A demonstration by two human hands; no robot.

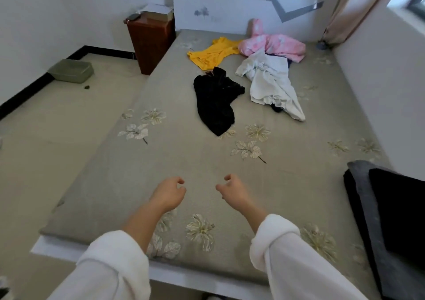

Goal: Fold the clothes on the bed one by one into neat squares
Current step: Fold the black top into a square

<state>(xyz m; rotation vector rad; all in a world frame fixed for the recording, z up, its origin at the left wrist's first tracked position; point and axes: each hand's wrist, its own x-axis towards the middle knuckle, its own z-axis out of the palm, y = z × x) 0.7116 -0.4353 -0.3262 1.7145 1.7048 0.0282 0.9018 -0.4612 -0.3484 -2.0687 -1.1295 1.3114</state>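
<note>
While the left hand (169,194) and right hand (232,190) hover empty, fingers loosely curled, over the grey-green floral bed (184,161), a crumpled black garment (215,102) lies well ahead — long axis running away, near tip marginally closer to the right.

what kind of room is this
Most likely a bedroom in a home. A low bed with a flower-print cover fills most of the floor, a wooden nightstand stands beside its head, and loose clothes such as a black garment lie on it.
</note>
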